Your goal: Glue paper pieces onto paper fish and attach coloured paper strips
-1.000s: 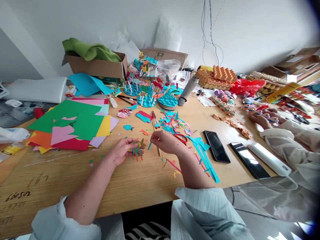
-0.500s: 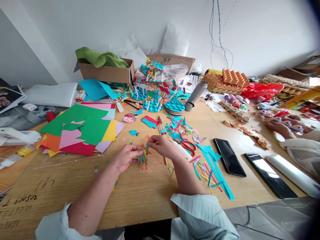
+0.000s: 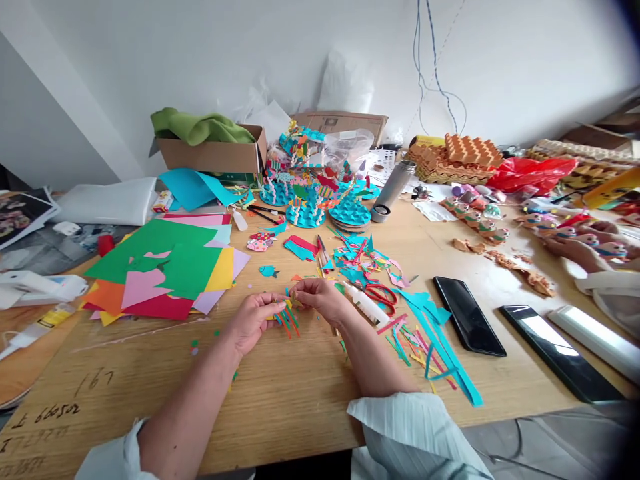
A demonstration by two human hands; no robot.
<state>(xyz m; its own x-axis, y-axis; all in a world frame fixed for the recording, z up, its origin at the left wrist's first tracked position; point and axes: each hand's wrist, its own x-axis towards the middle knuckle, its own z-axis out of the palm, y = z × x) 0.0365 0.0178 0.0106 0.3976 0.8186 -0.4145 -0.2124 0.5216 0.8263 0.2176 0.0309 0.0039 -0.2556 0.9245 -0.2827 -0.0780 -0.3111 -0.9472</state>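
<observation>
My left hand (image 3: 254,323) pinches a small yellow paper piece with green, blue and orange strips (image 3: 290,321) across it, their ends hanging loose. My right hand (image 3: 323,300) is closed at the far edge of that piece, its fingertips together by a bit of blue paper; what exactly sits between them is hidden. Just beyond the hands lies a blue paper fish (image 3: 269,271). A white glue bottle (image 3: 367,305) and red-handled scissors (image 3: 383,297) rest right of my right hand, partly among blue paper scraps (image 3: 357,257).
Coloured paper sheets (image 3: 175,267) pile up on the left. Blue decorated models (image 3: 305,207) and a steel flask (image 3: 395,190) stand at the back. Thin strips (image 3: 417,353) and two phones (image 3: 469,315) lie on the right. Another person's hand (image 3: 575,253) is at small painted figures (image 3: 565,231).
My right hand has shifted slightly and its fingers have drawn in closer to the strips. The left hand keeps its hold on the paper piece. The whole view has moved a little.
</observation>
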